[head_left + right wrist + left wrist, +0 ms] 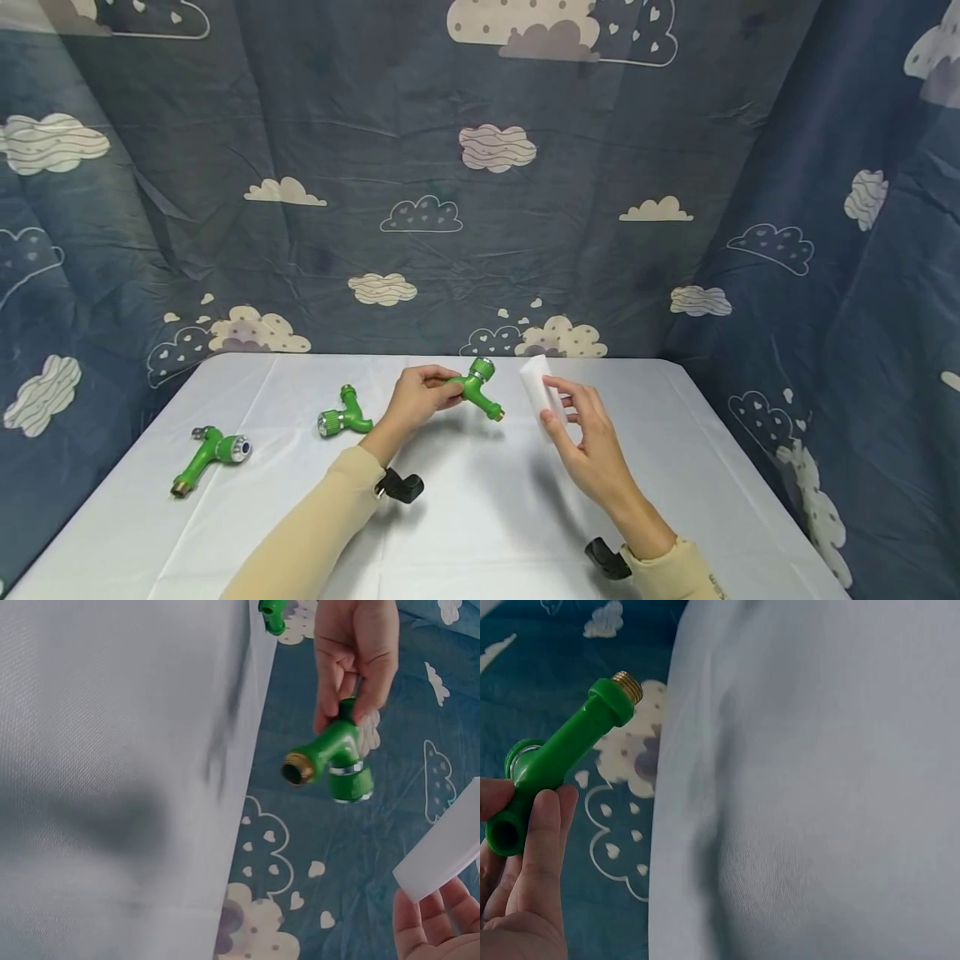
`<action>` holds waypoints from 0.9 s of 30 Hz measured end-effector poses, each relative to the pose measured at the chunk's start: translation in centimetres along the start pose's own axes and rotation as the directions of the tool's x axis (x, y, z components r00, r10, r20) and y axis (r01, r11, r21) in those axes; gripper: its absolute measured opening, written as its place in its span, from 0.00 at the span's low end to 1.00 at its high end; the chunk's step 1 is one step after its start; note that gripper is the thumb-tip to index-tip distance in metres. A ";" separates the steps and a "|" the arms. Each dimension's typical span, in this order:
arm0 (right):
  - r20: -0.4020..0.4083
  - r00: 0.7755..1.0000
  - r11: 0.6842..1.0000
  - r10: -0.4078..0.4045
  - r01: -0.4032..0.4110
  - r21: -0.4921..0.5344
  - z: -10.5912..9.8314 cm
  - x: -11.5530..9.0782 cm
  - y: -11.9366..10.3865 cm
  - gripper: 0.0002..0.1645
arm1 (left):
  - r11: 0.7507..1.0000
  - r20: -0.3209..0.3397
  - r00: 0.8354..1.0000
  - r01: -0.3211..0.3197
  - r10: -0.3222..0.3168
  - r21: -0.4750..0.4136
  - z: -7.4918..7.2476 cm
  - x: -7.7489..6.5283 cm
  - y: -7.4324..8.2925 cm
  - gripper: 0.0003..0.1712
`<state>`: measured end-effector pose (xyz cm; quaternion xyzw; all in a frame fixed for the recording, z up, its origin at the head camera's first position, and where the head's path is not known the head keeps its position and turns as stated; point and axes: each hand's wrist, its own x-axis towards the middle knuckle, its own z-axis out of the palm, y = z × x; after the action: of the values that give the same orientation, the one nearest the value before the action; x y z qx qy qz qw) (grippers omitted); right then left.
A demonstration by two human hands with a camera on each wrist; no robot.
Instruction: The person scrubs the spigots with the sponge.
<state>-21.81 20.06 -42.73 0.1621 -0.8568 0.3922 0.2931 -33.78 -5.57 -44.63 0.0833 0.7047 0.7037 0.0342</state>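
My left hand (426, 395) pinches a green water tap (477, 388) by its spout end, above the far part of the table. The brass threaded inlet of this tap shows in the left wrist view, pointing away from the fingers (543, 832). To the right, my right hand (592, 442) grips a white block (542, 387), sponge-like in look, between thumb and fingers. Tap and block are held apart, with a gap between them. In the right wrist view the block (442, 844) lies against the fingertips at the lower right.
Two more green taps lie on the left of the white-covered table (465, 533): one tap (347, 412) near the left forearm, another tap (212, 457) farther left. A dark blue cloud-print curtain (420, 267) hangs behind and at the sides.
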 end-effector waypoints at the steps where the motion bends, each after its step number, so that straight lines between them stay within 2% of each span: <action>1: -0.003 1.000 1.000 -0.007 0.007 0.000 0.1 0.0 -0.1 0.28 | 1.000 0.002 1.000 -0.001 0.001 -0.017 0.0 -0.4 0.2 0.11; 7: -0.004 0.998 0.998 -0.061 0.061 -0.022 0.5 0.0 -0.9 0.29 | 0.996 0.008 1.000 -0.012 0.012 -0.087 0.2 -2.8 1.2 0.12; 12: -0.003 0.988 0.986 -0.152 0.151 -0.074 1.0 -0.3 -1.7 0.30 | 0.996 -0.004 0.999 -0.055 0.055 -0.072 0.5 -5.2 1.6 0.12; 18: 0.018 0.952 0.941 -0.305 0.304 -0.147 1.9 -0.8 -2.9 0.32 | 0.991 -0.045 0.994 -0.106 0.102 -0.086 1.0 -8.6 2.4 0.11; 22: 0.038 0.933 0.916 -0.358 0.359 -0.180 2.3 -1.1 -3.8 0.30 | 0.983 -0.067 0.988 -0.144 0.137 -0.113 1.0 -10.5 2.8 0.10; 27: 0.023 0.908 0.881 -0.419 0.413 -0.232 2.5 -1.4 -4.6 0.29 | 0.975 -0.110 0.972 -0.215 0.209 -0.050 0.7 -12.3 3.1 0.09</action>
<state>-19.26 15.28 -42.25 0.3015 -0.8376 0.2198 0.3990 -21.37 -6.92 -42.37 0.1200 0.6705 0.7282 -0.0754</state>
